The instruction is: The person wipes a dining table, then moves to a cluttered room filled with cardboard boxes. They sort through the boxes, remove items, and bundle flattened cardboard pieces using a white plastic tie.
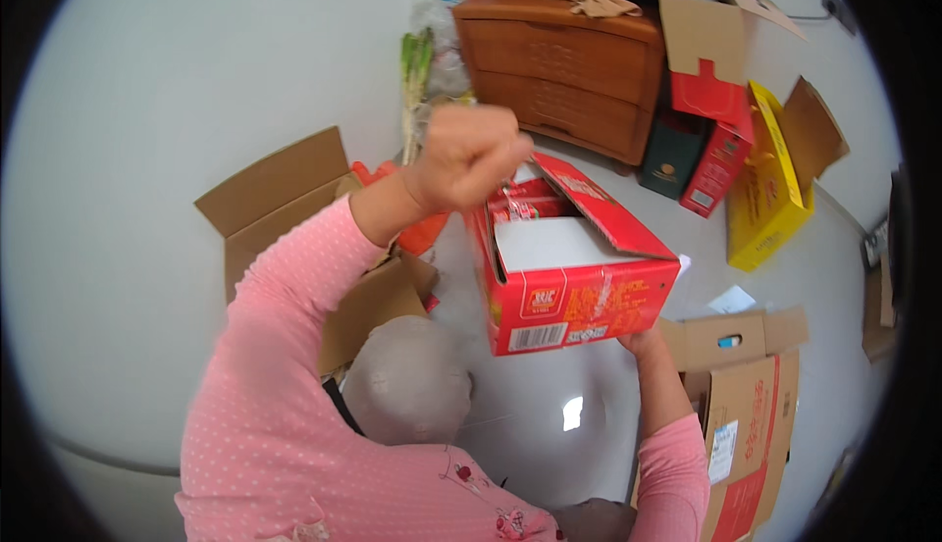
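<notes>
A red printed cardboard box (581, 284) is held up off the floor, tilted, its top flaps partly raised, with red packets visible inside. My left hand (471, 152) is curled at the box's far left corner; its fingertips are hidden, so its hold cannot be made out. Beneath the box's near right corner, my right hand (640, 337) supports it, most of the fingers hidden behind the cardboard.
An open brown carton (280, 196) with an orange bag (423, 233) lies left. A wooden drawer cabinet (559, 64) stands ahead. Rightward are a yellow box (765, 203), a red box (717, 167) and a flattened-looking brown carton (751, 424). Spring onions (416, 78) lean by the wall.
</notes>
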{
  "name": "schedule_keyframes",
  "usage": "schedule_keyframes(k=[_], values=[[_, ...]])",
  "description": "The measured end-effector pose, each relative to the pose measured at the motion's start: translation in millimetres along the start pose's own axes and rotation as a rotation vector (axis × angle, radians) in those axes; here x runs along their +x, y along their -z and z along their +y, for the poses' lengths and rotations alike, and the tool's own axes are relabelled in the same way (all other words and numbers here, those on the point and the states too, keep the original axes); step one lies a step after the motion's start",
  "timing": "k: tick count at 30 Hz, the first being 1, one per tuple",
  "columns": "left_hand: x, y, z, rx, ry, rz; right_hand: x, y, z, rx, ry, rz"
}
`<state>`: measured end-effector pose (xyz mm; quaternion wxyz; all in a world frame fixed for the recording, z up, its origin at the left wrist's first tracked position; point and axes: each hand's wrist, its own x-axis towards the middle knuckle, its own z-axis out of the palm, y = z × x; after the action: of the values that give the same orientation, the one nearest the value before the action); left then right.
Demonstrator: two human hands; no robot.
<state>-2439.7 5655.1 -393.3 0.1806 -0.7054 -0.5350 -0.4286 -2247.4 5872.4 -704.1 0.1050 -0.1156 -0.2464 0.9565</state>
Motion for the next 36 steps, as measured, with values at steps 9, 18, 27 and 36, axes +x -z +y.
schedule_keyframes(k=[9, 18, 27, 36], values=[[-155, -136, -71, -0.079, -0.021, -0.264, -61, 65, 30, -0.276, -0.028, 0.196], [-212, -194, 15, -0.505, -0.474, -0.941, -120, 115, 95, -0.465, -0.53, 0.419], [-243, -202, -64, 0.037, 0.353, -0.672, -125, 133, 112, -1.248, -0.543, 0.419], [-251, -184, -64, -0.833, 1.78, -0.505, -161, 84, 131, -0.318, -0.797, 0.409]])
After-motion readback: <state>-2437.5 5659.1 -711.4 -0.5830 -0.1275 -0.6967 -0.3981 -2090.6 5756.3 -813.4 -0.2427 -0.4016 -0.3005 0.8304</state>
